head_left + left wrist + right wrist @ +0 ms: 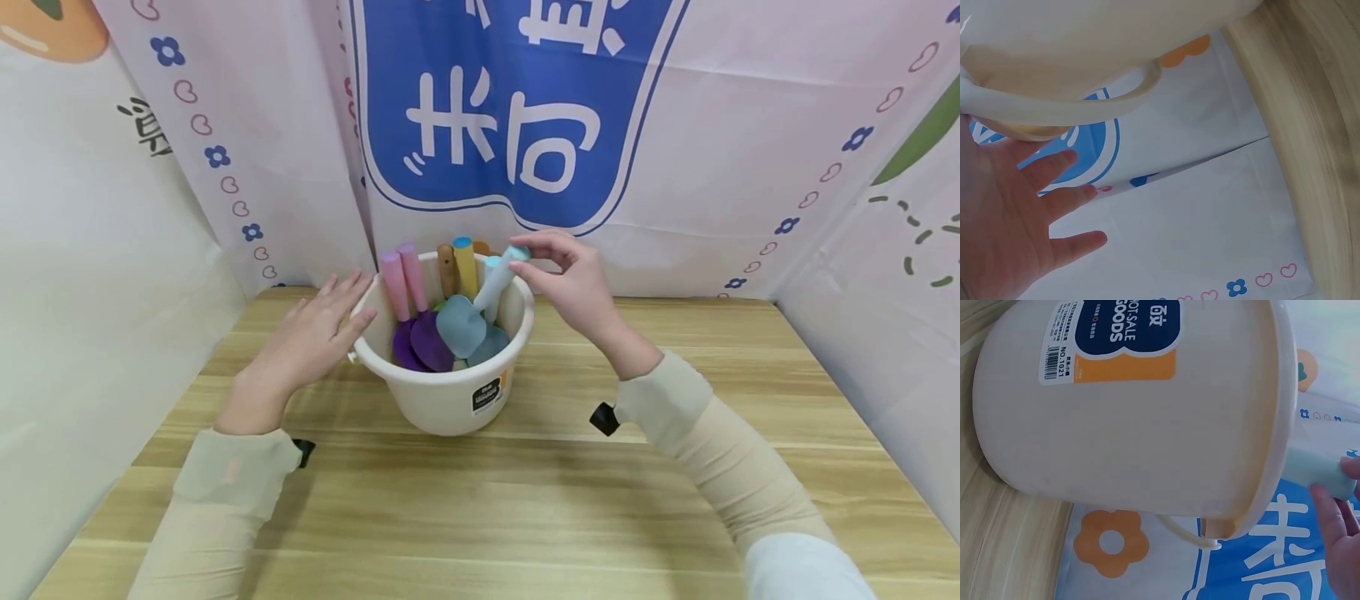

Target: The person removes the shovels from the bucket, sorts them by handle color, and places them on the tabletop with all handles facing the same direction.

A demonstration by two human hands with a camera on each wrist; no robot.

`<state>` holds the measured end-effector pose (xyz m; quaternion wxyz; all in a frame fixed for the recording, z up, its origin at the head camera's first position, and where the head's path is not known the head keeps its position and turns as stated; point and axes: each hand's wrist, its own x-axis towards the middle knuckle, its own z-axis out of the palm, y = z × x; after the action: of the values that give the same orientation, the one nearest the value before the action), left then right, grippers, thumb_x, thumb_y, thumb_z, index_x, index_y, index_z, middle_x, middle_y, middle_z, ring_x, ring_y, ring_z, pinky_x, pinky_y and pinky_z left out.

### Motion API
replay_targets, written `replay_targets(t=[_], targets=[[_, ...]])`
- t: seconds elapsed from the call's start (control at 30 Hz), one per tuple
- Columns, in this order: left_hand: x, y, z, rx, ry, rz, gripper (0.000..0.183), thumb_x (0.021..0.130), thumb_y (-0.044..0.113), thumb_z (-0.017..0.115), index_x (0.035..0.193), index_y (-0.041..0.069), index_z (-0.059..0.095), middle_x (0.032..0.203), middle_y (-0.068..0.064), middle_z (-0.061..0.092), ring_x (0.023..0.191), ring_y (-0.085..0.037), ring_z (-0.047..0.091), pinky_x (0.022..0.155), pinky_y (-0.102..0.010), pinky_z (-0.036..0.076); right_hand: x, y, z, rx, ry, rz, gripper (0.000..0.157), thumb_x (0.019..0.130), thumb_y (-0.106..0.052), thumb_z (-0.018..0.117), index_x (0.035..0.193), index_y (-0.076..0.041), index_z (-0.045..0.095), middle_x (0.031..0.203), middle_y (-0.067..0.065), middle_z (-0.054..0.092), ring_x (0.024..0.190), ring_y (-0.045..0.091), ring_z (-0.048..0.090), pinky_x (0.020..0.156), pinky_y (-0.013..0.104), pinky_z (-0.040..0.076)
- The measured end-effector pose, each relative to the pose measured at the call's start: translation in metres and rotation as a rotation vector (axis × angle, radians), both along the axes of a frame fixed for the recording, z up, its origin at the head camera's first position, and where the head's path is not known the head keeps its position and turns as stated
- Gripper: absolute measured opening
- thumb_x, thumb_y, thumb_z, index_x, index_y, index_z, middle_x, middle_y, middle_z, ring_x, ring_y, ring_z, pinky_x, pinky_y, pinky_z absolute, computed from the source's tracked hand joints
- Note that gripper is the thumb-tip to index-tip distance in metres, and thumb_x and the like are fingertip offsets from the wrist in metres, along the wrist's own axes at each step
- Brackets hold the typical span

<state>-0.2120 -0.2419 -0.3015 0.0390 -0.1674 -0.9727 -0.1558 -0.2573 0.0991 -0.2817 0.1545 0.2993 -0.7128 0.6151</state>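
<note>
On the wooden surface (465, 517) stands a white bucket (431, 404); beside its rim the left grip (318, 333) is spread, fingers straight. In the bucket's mouth leans a blue utensil (491, 287), its handle end pinched by the right grip (573, 283). The step seems to be putting it in or drawing it out, I cannot tell which; either calls for a firm pinch, clear of the purple utensils (432, 343). Behind hangs a printed curtain (750, 125).

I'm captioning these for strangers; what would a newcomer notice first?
Probably the large blue panel with white characters on the backdrop. Below it, a white bucket on the wooden table holds pink-handled utensils with purple heads, among others. At its right rim, the right hand pinches a light blue utensil handle.
</note>
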Motion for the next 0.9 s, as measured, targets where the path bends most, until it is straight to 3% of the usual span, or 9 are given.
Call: replay_targets(t=[0.2, 0.47, 0.7, 0.9], targets=[[0.000, 0.001, 0.001, -0.010, -0.008, -0.001, 0.071, 0.110, 0.056, 0.022, 0.165, 0.011, 0.018, 0.170, -0.016, 0.013, 0.154, -0.045, 0.006, 0.116, -0.074, 0.009, 0.005, 0.009, 0.002, -0.065, -0.021, -0.033, 0.029, 0.093, 0.004, 0.072, 0.121, 0.010, 0.069, 0.120, 0.014, 0.066, 0.101, 0.017, 0.067, 0.094, 0.028, 0.056], [0.003, -0.001, 0.001, -0.007, -0.019, 0.004, 0.071, 0.110, 0.056, 0.022, 0.165, 0.013, 0.016, 0.170, -0.015, 0.011, 0.154, -0.045, 0.005, 0.116, -0.074, 0.009, 0.012, 0.020, 0.008, -0.248, -0.084, -0.003, 0.029, 0.092, 0.006, 0.071, 0.121, 0.010, 0.067, 0.108, 0.006, 0.071, 0.098, 0.019, 0.068, 0.088, 0.033, 0.060], [0.004, -0.001, 0.003, -0.003, -0.023, 0.007, 0.071, 0.110, 0.056, 0.023, 0.166, 0.014, 0.015, 0.170, -0.013, 0.011, 0.154, -0.044, 0.004, 0.116, -0.074, 0.008, 0.018, 0.032, 0.017, -0.370, -0.082, 0.002, 0.025, 0.092, 0.009, 0.070, 0.113, -0.004, 0.074, 0.102, 0.006, 0.071, 0.094, 0.017, 0.068, 0.086, 0.034, 0.060], [0.002, 0.000, 0.003, -0.008, -0.019, 0.001, 0.071, 0.109, 0.057, 0.023, 0.166, 0.013, 0.016, 0.170, -0.013, 0.011, 0.154, -0.044, 0.005, 0.116, -0.074, 0.008, 0.023, 0.044, 0.021, -0.467, -0.088, -0.026, 0.029, 0.092, 0.013, 0.068, 0.107, -0.010, 0.077, 0.103, 0.007, 0.070, 0.093, 0.017, 0.068, 0.083, 0.034, 0.061]])
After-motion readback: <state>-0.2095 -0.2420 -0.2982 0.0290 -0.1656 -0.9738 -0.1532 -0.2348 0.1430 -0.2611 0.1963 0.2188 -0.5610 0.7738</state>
